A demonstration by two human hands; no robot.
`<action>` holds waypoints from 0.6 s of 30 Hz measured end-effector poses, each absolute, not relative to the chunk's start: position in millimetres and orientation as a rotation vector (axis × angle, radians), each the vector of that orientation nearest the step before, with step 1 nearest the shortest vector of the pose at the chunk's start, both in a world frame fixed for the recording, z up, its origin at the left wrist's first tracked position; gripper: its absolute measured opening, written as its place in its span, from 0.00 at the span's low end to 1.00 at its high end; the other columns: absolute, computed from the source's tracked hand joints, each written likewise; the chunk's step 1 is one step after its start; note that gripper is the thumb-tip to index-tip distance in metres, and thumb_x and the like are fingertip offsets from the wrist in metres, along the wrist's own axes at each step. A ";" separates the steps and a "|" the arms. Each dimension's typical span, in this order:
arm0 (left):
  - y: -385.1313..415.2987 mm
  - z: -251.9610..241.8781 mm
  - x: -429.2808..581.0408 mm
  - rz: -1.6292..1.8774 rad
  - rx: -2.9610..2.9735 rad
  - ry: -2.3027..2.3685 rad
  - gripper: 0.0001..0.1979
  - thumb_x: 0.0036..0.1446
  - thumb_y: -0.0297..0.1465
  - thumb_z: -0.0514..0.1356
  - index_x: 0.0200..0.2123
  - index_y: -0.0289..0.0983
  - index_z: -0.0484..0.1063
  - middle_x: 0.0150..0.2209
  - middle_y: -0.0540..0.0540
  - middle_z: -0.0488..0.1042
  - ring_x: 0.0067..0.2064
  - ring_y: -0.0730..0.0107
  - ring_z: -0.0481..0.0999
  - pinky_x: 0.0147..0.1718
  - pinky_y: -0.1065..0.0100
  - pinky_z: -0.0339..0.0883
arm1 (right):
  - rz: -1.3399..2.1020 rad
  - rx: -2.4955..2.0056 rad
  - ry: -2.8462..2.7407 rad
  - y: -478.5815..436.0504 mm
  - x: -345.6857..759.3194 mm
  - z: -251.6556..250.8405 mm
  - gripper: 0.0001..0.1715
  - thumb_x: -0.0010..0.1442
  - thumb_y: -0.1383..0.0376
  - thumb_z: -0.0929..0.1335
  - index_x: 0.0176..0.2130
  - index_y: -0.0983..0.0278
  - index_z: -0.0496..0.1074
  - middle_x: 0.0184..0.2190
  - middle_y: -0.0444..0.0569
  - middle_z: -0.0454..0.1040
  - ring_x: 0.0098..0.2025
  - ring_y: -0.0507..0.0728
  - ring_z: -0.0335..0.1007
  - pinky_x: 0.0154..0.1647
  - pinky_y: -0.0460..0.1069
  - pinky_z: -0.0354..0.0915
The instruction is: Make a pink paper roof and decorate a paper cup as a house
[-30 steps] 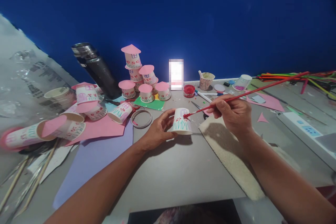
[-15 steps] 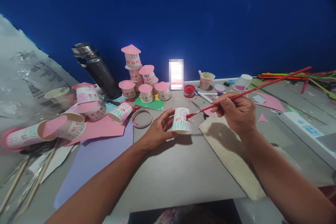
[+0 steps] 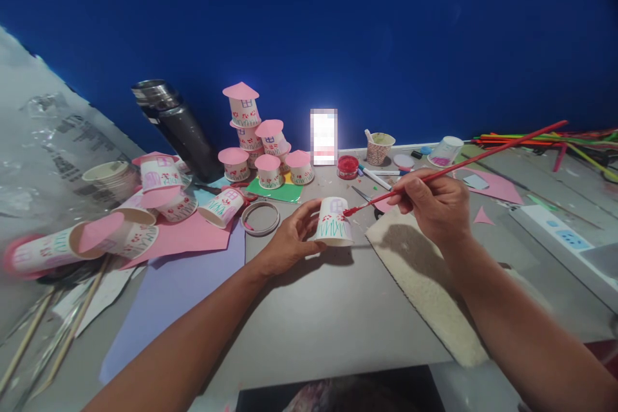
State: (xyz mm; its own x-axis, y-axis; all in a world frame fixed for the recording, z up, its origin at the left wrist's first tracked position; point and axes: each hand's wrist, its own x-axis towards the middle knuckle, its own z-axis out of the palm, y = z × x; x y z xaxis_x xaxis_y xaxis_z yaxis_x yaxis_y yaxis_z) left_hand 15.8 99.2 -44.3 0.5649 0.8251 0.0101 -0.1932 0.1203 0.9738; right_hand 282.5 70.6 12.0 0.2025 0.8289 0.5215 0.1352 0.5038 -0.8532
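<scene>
My left hand [image 3: 293, 235] grips an upside-down white paper cup [image 3: 333, 224] by its left side, a little above the table. The cup carries a purple window, red dots and green zigzag grass. My right hand [image 3: 432, 206] is closed round a long red paintbrush [image 3: 463, 164], held like a pen. Its red bristles are at the cup's right side, next to the red dots; whether they touch it I cannot tell. Behind the cup stands an open jar of red paint [image 3: 347, 167]. Several finished-looking cups with pink paper roofs [image 3: 241, 91] are stacked at the back.
A roll of tape [image 3: 261, 218] and pink and purple paper [image 3: 181, 296] lie on the left, near a dark flask [image 3: 186, 132]. A beige cloth [image 3: 425, 283] is under my right arm. Markers [image 3: 376, 177], a patterned cup [image 3: 380, 149] and a power strip [image 3: 570, 241] are further right.
The paintbrush has shifted very slightly, its far end a little left and its tip a touch to the right. The cup has barely moved in my left hand.
</scene>
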 end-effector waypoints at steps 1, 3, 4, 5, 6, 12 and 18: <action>99.3 -44.5 15.9 0.826 1.233 0.637 0.41 0.43 0.21 0.73 0.62 0.43 0.70 0.69 0.38 0.67 0.70 0.44 0.66 0.67 0.46 0.60 | 0.609 -0.952 -1.289 70.7 282.6 11.8 0.20 0.63 0.47 0.75 0.30 0.60 0.81 0.21 0.46 0.80 0.18 0.52 0.69 0.18 0.48 0.67; 99.5 -44.7 15.9 0.827 1.233 0.631 0.40 0.43 0.21 0.72 0.62 0.43 0.70 0.69 0.38 0.67 0.70 0.44 0.66 0.66 0.48 0.61 | 0.622 -0.954 -1.283 71.0 283.0 11.1 0.20 0.63 0.47 0.75 0.30 0.60 0.81 0.21 0.46 0.80 0.18 0.52 0.69 0.18 0.48 0.67; 99.5 -44.8 15.8 0.826 1.233 0.628 0.40 0.43 0.21 0.72 0.62 0.44 0.70 0.68 0.39 0.67 0.69 0.45 0.66 0.65 0.48 0.62 | 0.629 -0.955 -1.283 71.1 283.3 10.6 0.20 0.63 0.47 0.75 0.31 0.60 0.81 0.21 0.46 0.80 0.18 0.52 0.69 0.19 0.48 0.67; 99.5 -44.8 15.7 0.824 1.233 0.627 0.40 0.44 0.21 0.72 0.62 0.44 0.70 0.68 0.39 0.67 0.69 0.44 0.66 0.64 0.49 0.64 | 0.636 -0.956 -1.285 71.2 283.6 10.2 0.20 0.63 0.47 0.75 0.31 0.60 0.81 0.21 0.46 0.80 0.18 0.52 0.69 0.19 0.48 0.67; 99.5 -44.8 15.5 0.822 1.236 0.629 0.40 0.44 0.21 0.72 0.62 0.44 0.70 0.68 0.39 0.68 0.69 0.44 0.66 0.63 0.49 0.65 | 0.642 -0.955 -1.287 71.2 283.9 9.8 0.20 0.63 0.48 0.75 0.31 0.60 0.81 0.21 0.46 0.80 0.19 0.52 0.69 0.19 0.48 0.67; 99.1 -44.9 15.0 0.829 1.236 0.639 0.41 0.43 0.21 0.72 0.62 0.44 0.70 0.68 0.39 0.68 0.69 0.45 0.67 0.65 0.48 0.63 | 0.637 -0.944 -1.284 71.4 285.5 8.8 0.19 0.64 0.49 0.75 0.31 0.60 0.81 0.22 0.46 0.80 0.19 0.52 0.70 0.19 0.48 0.67; 98.1 -46.2 15.0 0.883 1.276 0.661 0.39 0.46 0.25 0.74 0.62 0.46 0.70 0.69 0.41 0.66 0.70 0.46 0.66 0.70 0.46 0.57 | 0.710 -0.901 -1.211 75.3 287.8 6.4 0.20 0.63 0.48 0.76 0.32 0.61 0.81 0.22 0.46 0.80 0.19 0.51 0.70 0.20 0.47 0.66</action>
State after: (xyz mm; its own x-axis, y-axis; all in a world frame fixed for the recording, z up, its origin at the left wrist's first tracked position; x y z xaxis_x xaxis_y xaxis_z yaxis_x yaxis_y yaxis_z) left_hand 15.0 98.1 -46.2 0.5233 0.8505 0.0528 -0.1893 0.0556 0.9804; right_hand 287.8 75.3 6.4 0.2235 0.8537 0.4704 0.0067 0.4812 -0.8766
